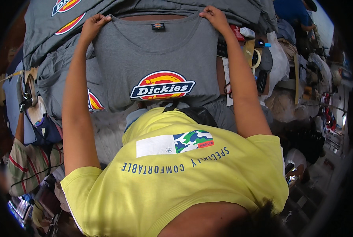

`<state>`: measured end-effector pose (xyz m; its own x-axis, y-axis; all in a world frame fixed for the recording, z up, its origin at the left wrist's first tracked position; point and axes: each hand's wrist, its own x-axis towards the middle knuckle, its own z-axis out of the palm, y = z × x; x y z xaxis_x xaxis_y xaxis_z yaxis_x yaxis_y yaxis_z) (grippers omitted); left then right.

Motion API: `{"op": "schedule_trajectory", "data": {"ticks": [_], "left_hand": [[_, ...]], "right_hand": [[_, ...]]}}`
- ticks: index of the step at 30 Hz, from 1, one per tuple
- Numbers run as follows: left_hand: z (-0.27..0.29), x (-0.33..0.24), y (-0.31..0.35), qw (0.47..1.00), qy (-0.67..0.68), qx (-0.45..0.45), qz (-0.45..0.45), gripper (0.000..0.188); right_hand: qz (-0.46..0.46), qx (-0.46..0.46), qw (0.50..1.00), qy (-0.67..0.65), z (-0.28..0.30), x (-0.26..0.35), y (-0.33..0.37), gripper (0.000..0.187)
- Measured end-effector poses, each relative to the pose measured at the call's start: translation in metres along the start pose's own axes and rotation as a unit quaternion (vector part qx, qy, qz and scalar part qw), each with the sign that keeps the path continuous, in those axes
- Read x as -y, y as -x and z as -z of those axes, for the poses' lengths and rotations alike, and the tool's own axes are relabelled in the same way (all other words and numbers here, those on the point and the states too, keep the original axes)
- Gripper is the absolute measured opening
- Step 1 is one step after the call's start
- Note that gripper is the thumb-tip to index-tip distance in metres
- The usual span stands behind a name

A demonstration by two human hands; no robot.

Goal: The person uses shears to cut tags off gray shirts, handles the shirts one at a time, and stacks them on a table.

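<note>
A grey T-shirt [117, 51] with a red, yellow and blue chest print is stretched between my two hands. My left hand [95, 27] pinches one shoulder, beside the wide neckline. At the opposite shoulder my right hand [216, 18] pinches the fabric in the same way. A small dark label sits inside the back of the neck. The shirt's lower part hangs over the table edge toward my body. More grey shirts [38, 47] with similar prints lie piled beyond it and to the left.
Right of the shirt are a roll of tape [256, 58], a white bottle [247, 32], a black object [262, 81] and scissors [227, 89]. White plastic [277, 59] lies past them. Another person [30, 162] sits at the left, and one in blue [293, 14] stands far right.
</note>
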<state>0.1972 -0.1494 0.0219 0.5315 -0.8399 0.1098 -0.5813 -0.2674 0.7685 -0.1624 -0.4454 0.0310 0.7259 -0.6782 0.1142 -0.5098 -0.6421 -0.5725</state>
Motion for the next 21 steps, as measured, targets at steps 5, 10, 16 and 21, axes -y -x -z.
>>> {"op": "schedule_trajectory", "data": {"ticks": [5,10,16,21], "left_hand": [[0.018,-0.027,-0.006,1.0,0.01,-0.015,-0.019,0.034],[0.03,-0.051,-0.001,0.998,0.052,-0.012,-0.024,0.037],[0.044,-0.074,0.007,0.998,0.042,-0.015,-0.047,0.035],[0.049,-0.095,0.017,0.995,0.076,-0.002,-0.064,0.031]], "right_hand": [[0.026,-0.03,0.994,-0.099,0.028,0.021,-0.003,0.022],[0.033,-0.018,0.989,-0.141,0.059,0.034,0.003,0.022],[0.074,-0.059,0.992,-0.085,0.087,0.06,0.028,0.031],[0.055,-0.069,0.99,-0.11,0.107,0.083,0.057,0.034]]}}
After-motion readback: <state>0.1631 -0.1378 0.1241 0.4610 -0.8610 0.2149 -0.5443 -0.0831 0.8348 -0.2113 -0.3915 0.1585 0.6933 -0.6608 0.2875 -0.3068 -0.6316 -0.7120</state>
